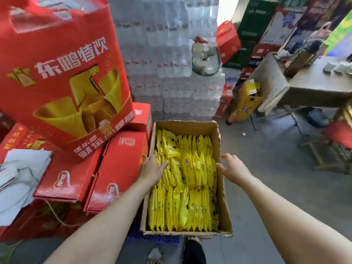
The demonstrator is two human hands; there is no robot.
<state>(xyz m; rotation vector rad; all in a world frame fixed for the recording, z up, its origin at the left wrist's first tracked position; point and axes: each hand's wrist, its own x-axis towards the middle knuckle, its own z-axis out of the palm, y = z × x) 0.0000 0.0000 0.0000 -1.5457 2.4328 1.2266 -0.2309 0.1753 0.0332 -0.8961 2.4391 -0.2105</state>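
At far left, white papers on a stack of red cartons, with a big red gift box perched above; untouched, all of it. Next along, the left grip: released, fingers nearly straight, reaching over the left wall of the cardboard box and lying flat on the yellow packets of the middle row; pinches nothing. In the centre, that box itself, open-topped, sitting on what looks like a blue crate just beside the cartons; packed full, three rows of packets on edge, a few near the far left corner tipped askew. Seems an early stage of taking hold of the box or sorting its contents; nothing lifted out, nothing raised; the actual grasp yet to come. Then the right grip: released too, fingers spread and lightly bent, hovering at the rim of the right wall; touching the cardboard or just off it, cannot tell; holds nothing. Behind, shrink-wrapped water bottles stacked high, a basin of cups on top; further right a yellow carton on the floor and a grey desk, well apart from the box.
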